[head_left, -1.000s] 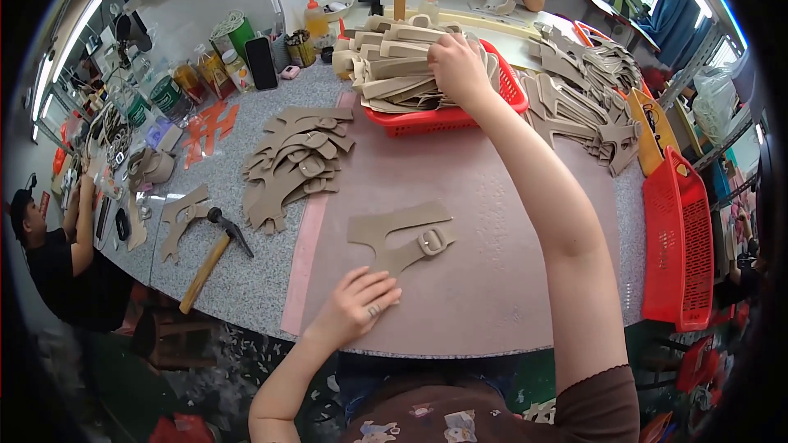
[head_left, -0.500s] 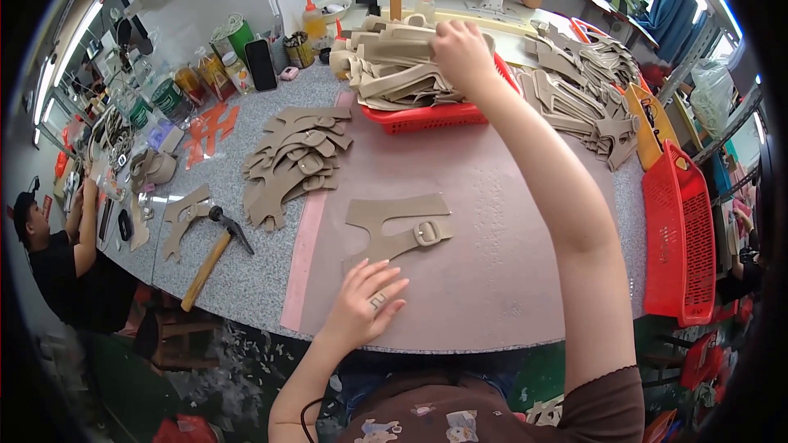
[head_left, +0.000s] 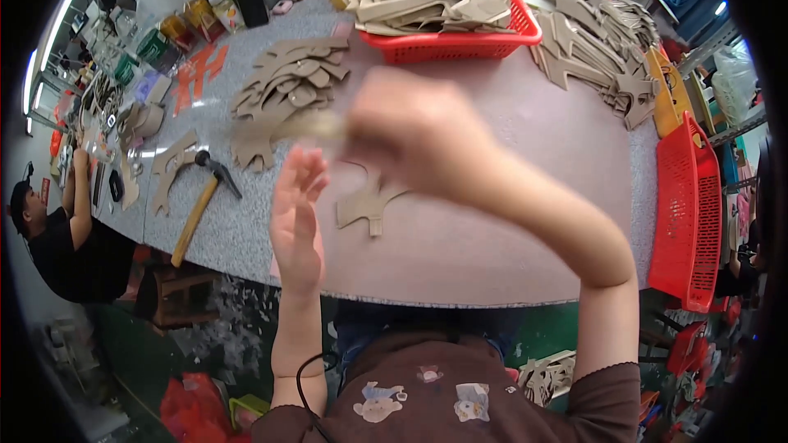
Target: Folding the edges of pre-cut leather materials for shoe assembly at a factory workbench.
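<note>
My right hand (head_left: 410,131), smeared by motion, is over the left part of the mat with its fingers closed. A blurred beige shoe-upper piece (head_left: 300,127) sticks out leftward from it, seen nearly edge-on. Just below that strip my left hand (head_left: 297,221) is raised with its fingers stretched and holds nothing. On the mat (head_left: 492,221) lies a flat beige shoe upper (head_left: 361,212), its far side hidden behind my right hand. Overlapping beige uppers with buckles form a pile (head_left: 295,74) to the left.
A red basket (head_left: 460,47) heaped with beige pieces stands at the far side. More pieces (head_left: 583,41) lie to its right. A hammer (head_left: 201,209) and a single upper (head_left: 168,172) rest at left. Another red basket (head_left: 685,221) is at the right edge. One person (head_left: 61,230) works at far left.
My right hand has come from the red basket toward me and left with a beige piece. My left hand has lifted off the mat and moved left. The view has tilted down.
</note>
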A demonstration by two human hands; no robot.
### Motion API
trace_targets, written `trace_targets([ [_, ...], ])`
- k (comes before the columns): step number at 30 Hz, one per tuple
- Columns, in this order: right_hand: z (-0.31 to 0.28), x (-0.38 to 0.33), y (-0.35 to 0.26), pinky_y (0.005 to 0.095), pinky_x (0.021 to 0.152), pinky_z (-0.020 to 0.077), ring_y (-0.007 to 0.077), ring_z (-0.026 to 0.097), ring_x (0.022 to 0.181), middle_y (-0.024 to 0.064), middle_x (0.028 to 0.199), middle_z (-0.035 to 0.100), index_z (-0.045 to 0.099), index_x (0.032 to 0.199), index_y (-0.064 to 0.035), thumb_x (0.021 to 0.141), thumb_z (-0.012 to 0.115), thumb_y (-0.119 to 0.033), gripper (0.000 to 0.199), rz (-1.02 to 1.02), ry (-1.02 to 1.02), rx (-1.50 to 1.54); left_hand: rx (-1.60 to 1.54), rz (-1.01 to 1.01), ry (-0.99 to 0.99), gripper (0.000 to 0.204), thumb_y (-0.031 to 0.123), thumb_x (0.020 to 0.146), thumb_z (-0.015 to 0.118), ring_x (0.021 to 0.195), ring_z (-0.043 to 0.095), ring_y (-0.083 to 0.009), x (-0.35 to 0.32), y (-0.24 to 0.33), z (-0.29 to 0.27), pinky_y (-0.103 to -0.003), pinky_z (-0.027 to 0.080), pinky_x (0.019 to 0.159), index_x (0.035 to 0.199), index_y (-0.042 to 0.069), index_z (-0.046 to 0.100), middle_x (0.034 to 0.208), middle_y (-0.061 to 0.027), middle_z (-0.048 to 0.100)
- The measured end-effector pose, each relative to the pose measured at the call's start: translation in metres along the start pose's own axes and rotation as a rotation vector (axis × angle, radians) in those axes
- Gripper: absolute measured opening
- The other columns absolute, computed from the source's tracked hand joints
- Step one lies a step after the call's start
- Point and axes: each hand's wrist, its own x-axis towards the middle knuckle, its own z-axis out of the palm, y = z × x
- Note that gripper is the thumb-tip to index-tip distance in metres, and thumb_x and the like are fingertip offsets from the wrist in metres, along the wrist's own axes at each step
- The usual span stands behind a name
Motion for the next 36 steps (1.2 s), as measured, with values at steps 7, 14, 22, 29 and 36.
trace_targets([
  [7, 0.06, -0.099, 0.0, 0.043, 0.088, 0.0526, 0.0304, 0.063, 0.097, 0.0104, 0.107, 0.061, 0.066, 0.12, -0.0085, 0.086, 0.076, -0.016, 0.036, 0.132, -0.159, 0.296, -0.074, -0.006, -0.035, 0.018, 0.014, 0.109, 0.05, 0.085, 0.064, -0.0198, -0.01, 0.043, -0.062, -0.029, 0.05, 0.082, 0.116, 0.002, 0.062, 0.1, -0.0094, 0.071],
  [14, 0.017, -0.17, -0.021, 0.0368, 0.086, 0.0494, 0.026, 0.058, 0.097, 0.0087, 0.112, 0.058, 0.065, 0.127, -0.0085, 0.09, 0.071, -0.021, 0.04, 0.371, -0.405, -0.441, 0.728, 0.106, -0.055, 0.018, 0.022, 0.104, 0.063, 0.066, 0.053, -0.0147, -0.028, 0.046, -0.049, -0.026, 0.042, 0.063, 0.101, 0.005, 0.066, 0.087, -0.0035, 0.067],
  [22, -0.043, -0.196, -0.087, 0.0317, 0.084, 0.0479, 0.0252, 0.058, 0.1, 0.0134, 0.119, 0.06, 0.066, 0.131, -0.0036, 0.089, 0.072, -0.015, 0.044, 0.625, -0.229, -0.291, 0.585, -0.326, -0.555, 0.011, 0.007, 0.086, 0.077, 0.062, 0.05, -0.0126, -0.03, 0.015, 0.005, -0.024, 0.04, 0.059, 0.091, 0.002, 0.067, 0.09, -0.0052, 0.071],
  [29, -0.021, -0.203, -0.097, 0.0321, 0.09, 0.0494, 0.0246, 0.06, 0.108, 0.0138, 0.13, 0.062, 0.067, 0.13, -0.0016, 0.091, 0.067, -0.004, 0.039, 0.926, -0.136, 0.939, 0.334, -0.098, -0.769, 0.014, 0.003, 0.082, 0.079, 0.057, 0.044, -0.0091, -0.034, 0.004, 0.024, -0.021, 0.037, 0.055, 0.079, 0.002, 0.065, 0.096, -0.0055, 0.075],
  [36, -0.025, -0.217, -0.08, 0.0369, 0.1, 0.0508, 0.0296, 0.061, 0.118, 0.0149, 0.131, 0.063, 0.068, 0.126, -0.0014, 0.091, 0.068, -0.009, 0.036, 0.522, -0.164, 0.0, 0.551, -0.459, -0.634, 0.012, 0.002, 0.083, 0.078, 0.063, 0.056, -0.01, -0.014, 0.012, 0.028, -0.022, 0.043, 0.057, 0.083, 0.002, 0.066, 0.085, -0.0063, 0.074],
])
